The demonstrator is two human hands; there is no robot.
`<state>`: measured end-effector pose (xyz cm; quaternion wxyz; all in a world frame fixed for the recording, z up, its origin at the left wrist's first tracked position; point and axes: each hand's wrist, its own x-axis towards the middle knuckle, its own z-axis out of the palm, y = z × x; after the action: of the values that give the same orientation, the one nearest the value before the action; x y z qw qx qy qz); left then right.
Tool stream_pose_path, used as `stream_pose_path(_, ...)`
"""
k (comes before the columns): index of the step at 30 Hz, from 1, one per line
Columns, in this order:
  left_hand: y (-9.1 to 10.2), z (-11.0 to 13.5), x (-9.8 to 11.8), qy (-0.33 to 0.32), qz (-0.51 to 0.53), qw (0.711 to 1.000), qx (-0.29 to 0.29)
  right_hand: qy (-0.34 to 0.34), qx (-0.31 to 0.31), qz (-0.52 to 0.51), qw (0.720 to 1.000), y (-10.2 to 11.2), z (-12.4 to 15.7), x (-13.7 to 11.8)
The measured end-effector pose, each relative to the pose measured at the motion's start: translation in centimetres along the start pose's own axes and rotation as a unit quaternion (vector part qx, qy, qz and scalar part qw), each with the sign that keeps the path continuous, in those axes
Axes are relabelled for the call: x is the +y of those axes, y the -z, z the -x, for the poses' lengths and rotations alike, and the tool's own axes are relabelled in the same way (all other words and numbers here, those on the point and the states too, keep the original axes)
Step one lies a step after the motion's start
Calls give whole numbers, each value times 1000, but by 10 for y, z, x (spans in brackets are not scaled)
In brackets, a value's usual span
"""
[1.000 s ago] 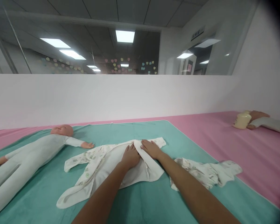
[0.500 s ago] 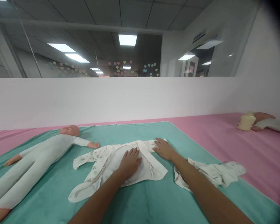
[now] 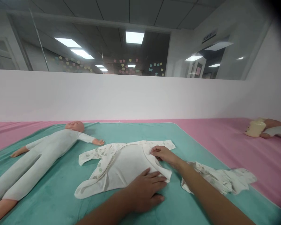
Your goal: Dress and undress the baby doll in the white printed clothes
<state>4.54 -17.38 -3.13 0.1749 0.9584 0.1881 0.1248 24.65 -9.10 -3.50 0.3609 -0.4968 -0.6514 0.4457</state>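
Note:
A white baby shirt [image 3: 128, 164] with a small print on its sleeves and front edges lies spread open on the green blanket [image 3: 121, 126]. My left hand [image 3: 146, 189] rests flat over its lower right edge, fingers stretched. At the shirt's right front panel, my right hand [image 3: 162, 154] has its fingertips pinched on the cloth. To the left, a baby doll [image 3: 53, 147] in a white bodysuit lies on its back, one hand close to the shirt's left sleeve. Beside my right forearm is a crumpled printed baby garment [image 3: 224, 179], partly hidden by the arm.
Pink sheeting [image 3: 208, 134] shows around the blanket. A cream-coloured bottle [image 3: 255, 128] is at the far right, against another doll-like limb [image 3: 275, 125]. A white wall [image 3: 121, 97] with a window above it closes off the back.
My left hand has moved from the shirt's middle to its lower right edge. My right hand has left the right sleeve and closed on the front panel. The view has shifted slightly.

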Motion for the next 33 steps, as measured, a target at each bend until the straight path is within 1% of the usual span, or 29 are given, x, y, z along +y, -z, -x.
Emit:
stream_pose_path(2,1,-1,2,-4,18,1000,17,-3,1,-12,1000,-2,-1,3)
stream_pose_path(5,4,-2,3,29,19,998,58,24,52,71,996,-5,-6,11)
stream_pose_path(7,3,-5,3,69,-7,993,92,43,93,123,987,-6,-10,16)
stream_pose_path(9,1,-8,2,96,-52,985,130,39,130,142,981,-8,-13,20)
stream_pose_path(10,-1,-10,1,97,-76,982,146,30,147,144,978,-9,-14,22)
stream_pose_path(12,-5,-14,0,77,-117,977,163,21,167,144,975,-11,-16,25)
stream_pose_path(13,-6,-15,-1,58,-130,977,160,24,170,144,975,-12,-17,26)
stream_pose_path(15,-9,-16,-2,21,-144,980,135,36,163,143,976,-12,-19,28)
stream_pose_path(17,-11,-18,-2,3,-152,982,113,33,155,143,977,-10,-23,29)
stream_pose_path(19,-12,-19,1,13,-151,982,114,13,156,158,975,-8,-28,28)
stream_pose_path(23,-20,-25,11,48,-146,978,140,-8,169,200,965,-8,-37,24)
stream_pose_path(26,-28,-29,14,54,-169,975,131,9,197,200,960,-12,-37,23)
stream_pose_path(30,-36,-31,9,58,-202,969,133,45,245,195,949,-17,-36,25)
stream_pose_path(33,-35,-30,6,31,-206,968,138,52,256,193,946,-17,-40,27)
